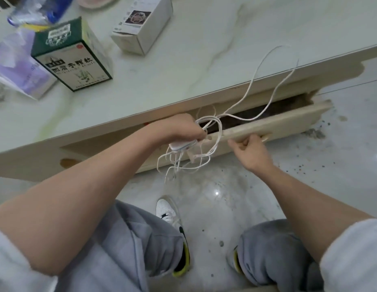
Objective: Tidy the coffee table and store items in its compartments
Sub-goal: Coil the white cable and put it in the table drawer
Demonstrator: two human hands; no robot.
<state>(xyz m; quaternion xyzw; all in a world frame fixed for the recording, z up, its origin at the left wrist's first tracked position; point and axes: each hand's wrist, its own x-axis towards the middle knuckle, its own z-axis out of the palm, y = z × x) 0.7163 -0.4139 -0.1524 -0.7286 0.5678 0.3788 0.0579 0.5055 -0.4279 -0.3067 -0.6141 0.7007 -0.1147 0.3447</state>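
My left hand (183, 128) grips a tangled bundle of thin white cables (196, 152) with a small white plug block under the fist. Loops hang below the hand and one long strand arcs up over the table edge. My right hand (249, 147) curls its fingers under the lower lip of the cream drawer front (288, 121), which stands pulled out a little. A dark gap shows the drawer's inside just behind the cables. The marble coffee table top (194, 66) lies above.
On the table stand a green and white carton (72, 57), a white box (141, 28), a purple tissue pack (17, 66) and a blurred blue and clear item (33, 11). Dirt specks dot the glossy floor (310, 165). My knees and shoes are below.
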